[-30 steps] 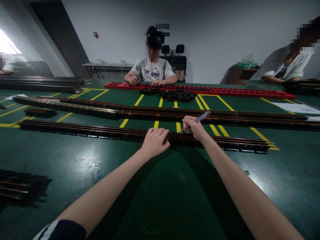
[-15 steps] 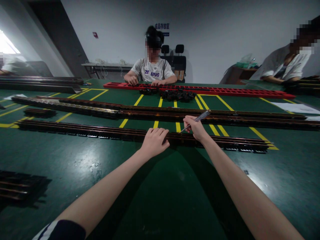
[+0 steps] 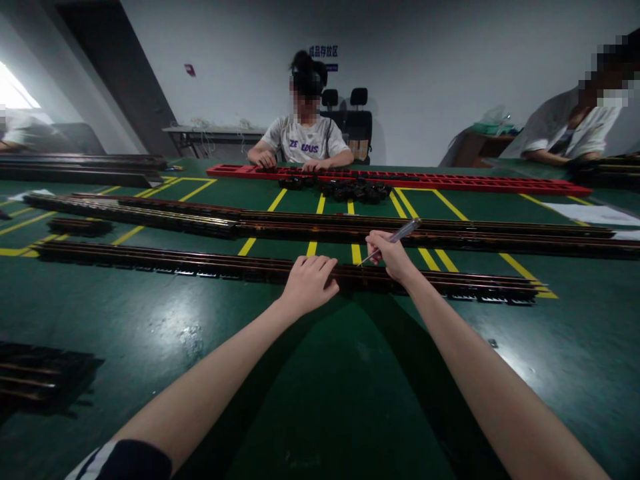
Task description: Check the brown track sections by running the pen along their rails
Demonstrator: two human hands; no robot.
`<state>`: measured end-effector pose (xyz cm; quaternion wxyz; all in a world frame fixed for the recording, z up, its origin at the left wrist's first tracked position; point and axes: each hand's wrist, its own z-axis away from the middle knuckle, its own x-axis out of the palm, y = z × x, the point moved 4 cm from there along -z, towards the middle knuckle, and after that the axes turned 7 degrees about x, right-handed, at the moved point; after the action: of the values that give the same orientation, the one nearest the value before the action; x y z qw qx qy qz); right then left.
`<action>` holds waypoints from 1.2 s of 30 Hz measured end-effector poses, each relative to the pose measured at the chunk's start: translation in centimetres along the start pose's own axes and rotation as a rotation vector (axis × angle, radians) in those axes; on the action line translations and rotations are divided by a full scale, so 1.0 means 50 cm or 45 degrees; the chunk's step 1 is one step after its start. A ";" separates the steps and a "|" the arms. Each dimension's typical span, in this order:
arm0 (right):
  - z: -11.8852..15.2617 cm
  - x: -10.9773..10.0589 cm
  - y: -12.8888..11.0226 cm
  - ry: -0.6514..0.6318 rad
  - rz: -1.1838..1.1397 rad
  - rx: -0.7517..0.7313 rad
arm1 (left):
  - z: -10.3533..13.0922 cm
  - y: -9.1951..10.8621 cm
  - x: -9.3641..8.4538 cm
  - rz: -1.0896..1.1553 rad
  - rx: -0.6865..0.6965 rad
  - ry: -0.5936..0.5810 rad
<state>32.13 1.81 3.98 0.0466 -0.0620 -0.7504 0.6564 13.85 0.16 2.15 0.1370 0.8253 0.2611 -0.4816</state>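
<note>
A long dark strip assembly with copper-coloured rails runs across the green table in front of me. My left hand is closed over its middle, fingers bent across the far edge. Just to the right, my right hand grips a screwdriver with a translucent handle and a thin shaft. The shaft slants down to the left, its tip at the strip between my hands. Whether the tip touches a screw is too small to tell.
More long dark strips lie just beyond. A red slotted frame and a heap of black parts sit farther back, before a seated co-worker. Another strip bundle lies at the near left. Yellow lines mark the table.
</note>
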 end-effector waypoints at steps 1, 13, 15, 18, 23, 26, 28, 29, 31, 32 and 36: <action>0.000 0.000 0.000 -0.001 0.001 -0.002 | 0.000 0.000 0.000 0.002 0.003 0.002; 0.004 0.002 -0.006 -0.003 0.009 0.008 | -0.002 0.001 -0.001 0.014 -0.008 -0.021; 0.004 0.001 -0.006 -0.005 0.016 0.008 | -0.002 0.001 -0.001 0.017 -0.005 -0.015; 0.003 0.002 -0.005 -0.016 0.020 0.006 | -0.001 0.001 -0.001 0.015 -0.001 -0.006; 0.003 0.002 -0.005 -0.003 -0.001 0.001 | 0.000 0.001 0.000 0.001 0.011 0.016; 0.003 0.003 -0.005 -0.006 0.000 0.009 | 0.000 0.001 0.001 0.004 0.015 0.023; 0.003 0.003 -0.005 -0.010 0.003 0.012 | 0.000 0.001 0.001 0.004 0.017 0.021; 0.003 0.002 -0.005 -0.011 0.006 0.012 | 0.000 0.000 0.001 0.003 0.017 0.020; 0.004 0.002 -0.005 -0.012 0.011 0.010 | 0.000 0.000 0.000 0.002 0.014 0.014; 0.004 0.001 -0.005 -0.012 0.012 0.011 | -0.001 0.000 0.000 0.003 0.012 0.010; 0.004 0.001 -0.005 -0.020 0.014 0.014 | -0.001 0.000 0.000 0.013 0.004 -0.006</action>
<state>32.04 1.59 4.18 0.0373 -0.0606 -0.7468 0.6613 13.88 0.19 2.18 0.1388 0.8257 0.2559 -0.4832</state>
